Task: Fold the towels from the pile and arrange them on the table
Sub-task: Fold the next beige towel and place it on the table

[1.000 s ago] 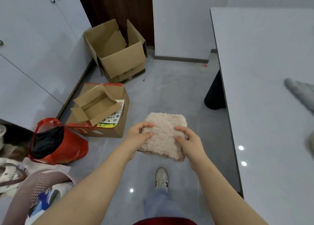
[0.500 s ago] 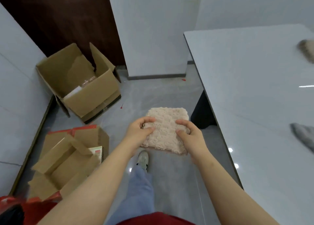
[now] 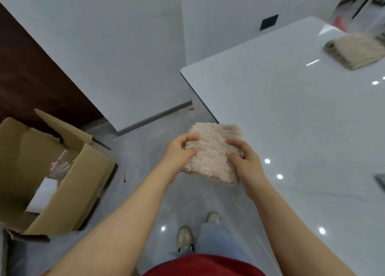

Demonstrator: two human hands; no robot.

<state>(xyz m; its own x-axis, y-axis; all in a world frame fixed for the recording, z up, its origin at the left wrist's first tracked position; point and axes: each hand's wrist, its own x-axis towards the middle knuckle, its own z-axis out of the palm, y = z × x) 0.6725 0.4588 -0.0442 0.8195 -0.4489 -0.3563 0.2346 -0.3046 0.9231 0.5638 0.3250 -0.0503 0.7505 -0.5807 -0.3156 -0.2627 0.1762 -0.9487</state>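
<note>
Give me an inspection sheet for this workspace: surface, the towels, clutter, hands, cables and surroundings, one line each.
Surface: white glossy table, mostly bare, ceiling lights reflected in it.
Job's things: pink folded towel held in the air over the table's near edge, not yet set down; beige folded towel lying at the table's far right; a dark item at the right edge, too cropped to identify.
Clutter: open cardboard box on the floor at left, contents unclear.
Grippers: left hand and right hand each grip a side of the pink towel.
Cables: nothing seen.
Surroundings: grey tiled floor, white walls, dark wooden panel at left, dark wall plate.
</note>
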